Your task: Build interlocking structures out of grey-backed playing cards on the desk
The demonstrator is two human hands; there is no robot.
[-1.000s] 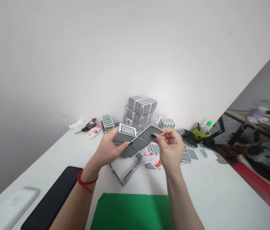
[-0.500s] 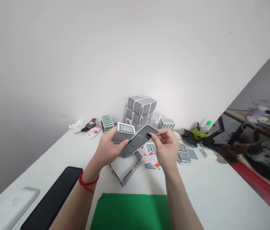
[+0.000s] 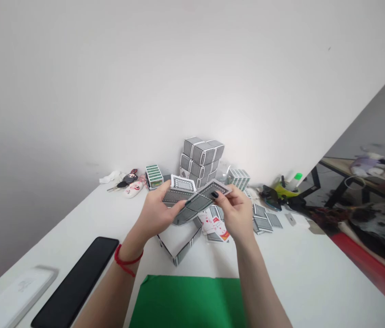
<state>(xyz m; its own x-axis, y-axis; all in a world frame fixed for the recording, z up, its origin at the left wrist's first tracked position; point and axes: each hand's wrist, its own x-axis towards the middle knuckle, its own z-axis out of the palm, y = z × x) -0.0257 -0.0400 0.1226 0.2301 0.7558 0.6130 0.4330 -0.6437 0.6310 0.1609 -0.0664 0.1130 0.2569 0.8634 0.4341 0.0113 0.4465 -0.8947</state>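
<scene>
My left hand (image 3: 158, 210) grips a piece of joined, folded playing cards (image 3: 195, 200) with grey patterned backs, its thumb lying along the near side. At the upper right end of the same piece, my right hand (image 3: 238, 212) pinches a card between thumb and fingers; its other fingertips are partly hidden. Below the hands, an open box folded from cards (image 3: 179, 252) rests on the table, its far side covered by the held piece. Loose cards (image 3: 215, 225), some face up, lie just beyond it. Behind stands a stack of card blocks (image 3: 202, 157) against the wall.
A green sheet (image 3: 189, 300) lies at the table's front edge. To the left are a black phone (image 3: 76, 280) and a white box (image 3: 18, 291). Keys with charms (image 3: 131, 182) and green-striped card blocks (image 3: 154, 175) sit near the wall. More grey cards (image 3: 263, 221) lie at right.
Both hands still hold the card piece in nearly the same pose. The piece tilts slightly flatter, and the whole view has shifted a little.
</scene>
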